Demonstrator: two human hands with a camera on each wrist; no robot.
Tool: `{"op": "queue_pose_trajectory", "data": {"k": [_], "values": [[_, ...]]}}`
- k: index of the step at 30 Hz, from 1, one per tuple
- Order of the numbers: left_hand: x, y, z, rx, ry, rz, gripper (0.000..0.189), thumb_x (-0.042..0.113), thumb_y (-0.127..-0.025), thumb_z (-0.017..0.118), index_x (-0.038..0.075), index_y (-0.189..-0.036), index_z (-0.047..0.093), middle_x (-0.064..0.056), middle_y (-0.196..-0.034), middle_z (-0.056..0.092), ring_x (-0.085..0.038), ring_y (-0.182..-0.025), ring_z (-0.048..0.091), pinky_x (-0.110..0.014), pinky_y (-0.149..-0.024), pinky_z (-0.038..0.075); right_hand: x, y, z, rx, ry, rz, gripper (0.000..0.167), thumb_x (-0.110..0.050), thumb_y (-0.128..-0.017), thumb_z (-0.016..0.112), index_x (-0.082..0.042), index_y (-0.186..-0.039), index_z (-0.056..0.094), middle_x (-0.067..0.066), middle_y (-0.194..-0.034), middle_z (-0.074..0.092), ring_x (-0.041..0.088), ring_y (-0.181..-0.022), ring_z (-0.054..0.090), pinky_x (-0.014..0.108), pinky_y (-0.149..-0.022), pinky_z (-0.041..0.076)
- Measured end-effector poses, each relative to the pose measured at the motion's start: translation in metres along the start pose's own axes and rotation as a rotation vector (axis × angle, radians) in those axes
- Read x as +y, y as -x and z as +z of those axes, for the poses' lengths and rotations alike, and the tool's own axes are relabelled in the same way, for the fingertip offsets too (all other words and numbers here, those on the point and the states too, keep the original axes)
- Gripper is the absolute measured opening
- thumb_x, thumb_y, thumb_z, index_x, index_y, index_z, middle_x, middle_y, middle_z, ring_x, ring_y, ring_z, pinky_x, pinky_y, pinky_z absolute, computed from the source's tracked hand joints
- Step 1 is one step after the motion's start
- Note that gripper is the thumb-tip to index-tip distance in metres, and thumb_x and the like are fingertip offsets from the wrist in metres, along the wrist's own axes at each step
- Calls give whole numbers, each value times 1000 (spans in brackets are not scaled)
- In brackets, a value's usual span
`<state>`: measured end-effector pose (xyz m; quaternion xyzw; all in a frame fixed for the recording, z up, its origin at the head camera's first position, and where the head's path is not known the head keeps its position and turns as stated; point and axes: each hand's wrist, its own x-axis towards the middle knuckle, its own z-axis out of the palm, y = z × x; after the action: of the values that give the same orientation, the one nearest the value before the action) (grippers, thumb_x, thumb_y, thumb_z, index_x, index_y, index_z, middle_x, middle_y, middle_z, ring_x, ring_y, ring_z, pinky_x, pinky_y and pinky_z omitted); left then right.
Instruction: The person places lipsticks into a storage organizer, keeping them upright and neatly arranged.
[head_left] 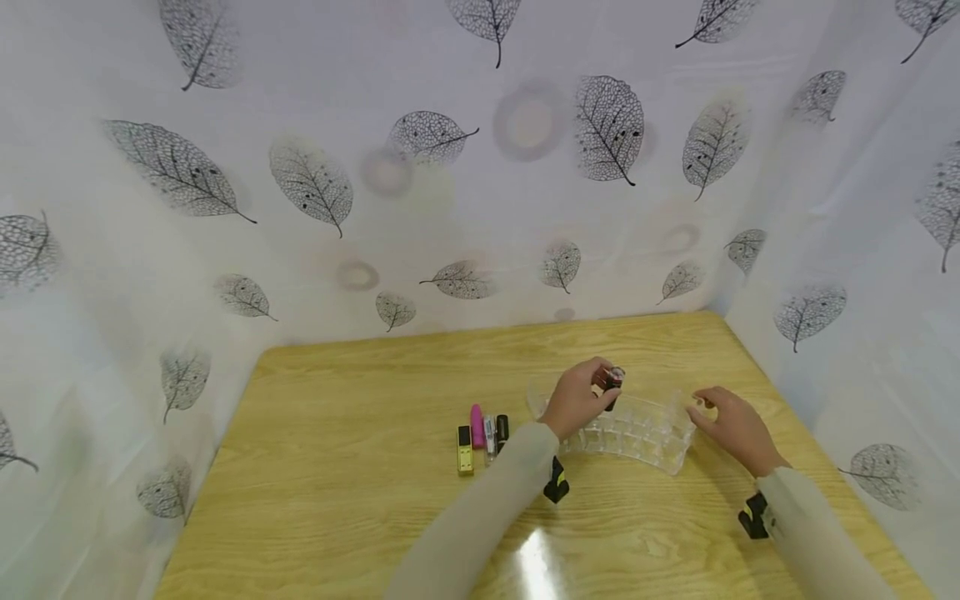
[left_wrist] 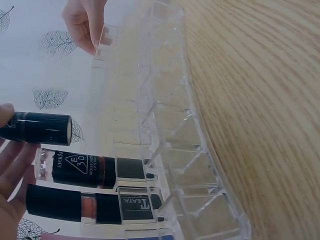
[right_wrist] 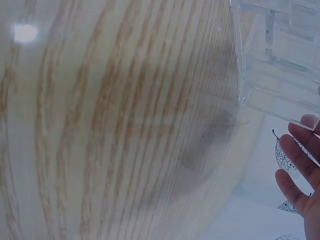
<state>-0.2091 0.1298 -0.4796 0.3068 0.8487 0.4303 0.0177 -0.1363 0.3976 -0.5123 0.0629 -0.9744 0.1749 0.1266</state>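
My left hand (head_left: 579, 398) pinches a dark lipstick tube (left_wrist: 42, 128) between thumb and fingers, above the clear plastic organizer (head_left: 637, 446). In the left wrist view the tube lies crosswise in the picture, its flat end toward the organizer. Close by, a black lipstick with a clear cap (left_wrist: 77, 168) and another black lipstick with a pinkish band (left_wrist: 75, 204) stand in organizer compartments. My right hand (head_left: 737, 429) is at the organizer's right end, fingers loosely extended; in the right wrist view a fingertip (right_wrist: 309, 120) meets the edge of the clear end panel.
Left of the organizer lie a yellow-and-black tube (head_left: 465, 454), a magenta tube (head_left: 477, 425), a clear tube (head_left: 490, 435) and a black tube (head_left: 502, 427). The wooden table (head_left: 337, 467) meets a leaf-patterned curtain (head_left: 465, 208) at its back and sides.
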Motion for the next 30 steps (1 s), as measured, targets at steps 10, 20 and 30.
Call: {"op": "queue_pose_trajectory", "data": {"k": [10,20,30], "values": [[3,-9,3,-125,-166,-26,20,27,-88,67,17,-102,57,7,-86,64,2,-72,55,-12,-61,45,0,1,-2,9,8,-4,31,-12,-84,67,9,-106,62,23,-97,63,35,-82,60,52,-69,49],[2,-13,4,-213,-226,-73,18,24,-86,68,17,-97,56,7,-83,62,-1,-69,55,-16,-62,46,0,1,-1,9,7,-8,31,-12,-84,67,9,-107,62,24,-99,63,36,-83,61,52,-70,50],[-1,-15,6,-233,-432,-40,21,33,-81,73,22,-92,59,12,-77,60,-1,-63,50,-17,-55,40,0,1,-1,-22,0,1,32,-14,-86,66,9,-108,62,25,-99,62,36,-83,60,52,-70,49]]}}
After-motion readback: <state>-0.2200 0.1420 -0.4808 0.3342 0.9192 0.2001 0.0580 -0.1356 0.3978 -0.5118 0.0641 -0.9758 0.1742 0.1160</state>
